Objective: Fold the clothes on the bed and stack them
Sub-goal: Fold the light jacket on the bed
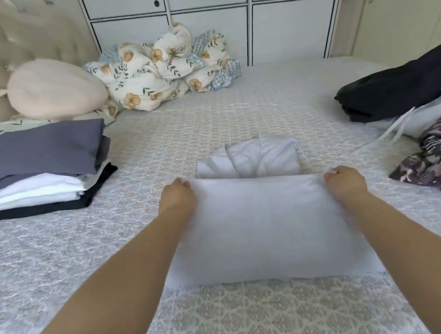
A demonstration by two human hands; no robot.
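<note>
Pale garment flat on bed, centre, long axis left-right. Left hand pinches far-left corner, right hand pinches far-right corner; fingers curled round cloth edge. Rumpled part of same cloth just beyond held edge. Folded stack well left, so left hand nearer. Unfolded pile right. Likely next: fold, then carry leftward.

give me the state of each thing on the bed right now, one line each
white garment: half folded, both far corners held
left hand: grips its left corner
right hand: grips its right corner
folded stack: neat, grey piece on top
unfolded pile: heaped, black piece on top
floral duvet: bunched up
</note>
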